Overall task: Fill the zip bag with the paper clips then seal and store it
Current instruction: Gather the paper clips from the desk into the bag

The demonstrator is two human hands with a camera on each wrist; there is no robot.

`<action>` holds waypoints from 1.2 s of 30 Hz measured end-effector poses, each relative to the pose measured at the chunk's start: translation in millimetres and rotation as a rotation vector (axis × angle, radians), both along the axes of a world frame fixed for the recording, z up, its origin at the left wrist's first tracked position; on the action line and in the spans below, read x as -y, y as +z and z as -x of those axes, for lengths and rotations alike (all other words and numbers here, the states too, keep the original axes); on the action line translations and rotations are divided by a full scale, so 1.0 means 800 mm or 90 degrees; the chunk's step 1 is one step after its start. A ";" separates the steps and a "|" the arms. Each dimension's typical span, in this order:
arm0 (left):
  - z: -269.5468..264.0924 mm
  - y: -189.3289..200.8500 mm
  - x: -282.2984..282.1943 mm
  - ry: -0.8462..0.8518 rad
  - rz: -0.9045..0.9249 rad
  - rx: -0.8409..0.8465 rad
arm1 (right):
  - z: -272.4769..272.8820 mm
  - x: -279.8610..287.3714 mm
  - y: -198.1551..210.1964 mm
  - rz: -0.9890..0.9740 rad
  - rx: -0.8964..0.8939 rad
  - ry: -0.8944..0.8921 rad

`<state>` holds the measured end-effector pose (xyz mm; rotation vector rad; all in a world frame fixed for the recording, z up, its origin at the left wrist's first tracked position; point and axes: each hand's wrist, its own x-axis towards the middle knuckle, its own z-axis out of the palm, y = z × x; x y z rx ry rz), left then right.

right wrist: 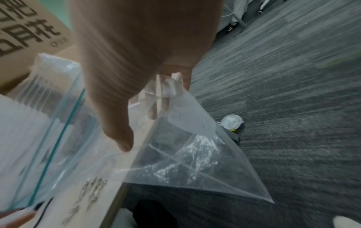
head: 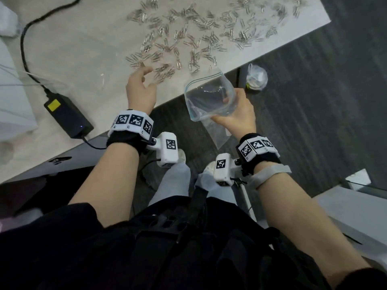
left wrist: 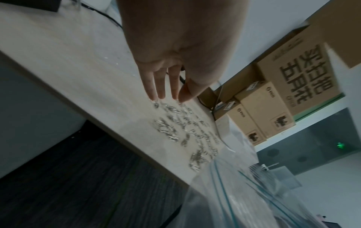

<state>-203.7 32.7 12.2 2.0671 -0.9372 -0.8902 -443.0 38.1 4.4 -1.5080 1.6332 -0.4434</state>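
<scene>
Silver paper clips point(head: 194, 34) lie scattered over the light table point(head: 83, 59); they also show in the left wrist view as paper clips point(left wrist: 175, 131). My left hand point(head: 141, 88) hovers over the nearest clips with fingers relaxed and spread, holding nothing; its fingertips point(left wrist: 156, 95) sit just above the clips. My right hand point(head: 234, 114) grips a clear zip bag point(head: 209, 97) with a teal seal strip, mouth held wide, just off the table's front edge. In the right wrist view the zip bag point(right wrist: 185, 154) hangs below my fingers point(right wrist: 117, 123).
A black power brick point(head: 67, 116) with its cable lies on the table at left. A white mask on a small object point(head: 256, 78) sits on the dark carpet beyond the table edge. Cardboard boxes point(left wrist: 293, 77) stand behind the table.
</scene>
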 end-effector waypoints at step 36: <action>-0.083 -0.074 0.072 -0.340 -0.104 0.247 | -0.089 -0.059 -0.111 -0.071 -0.090 -0.295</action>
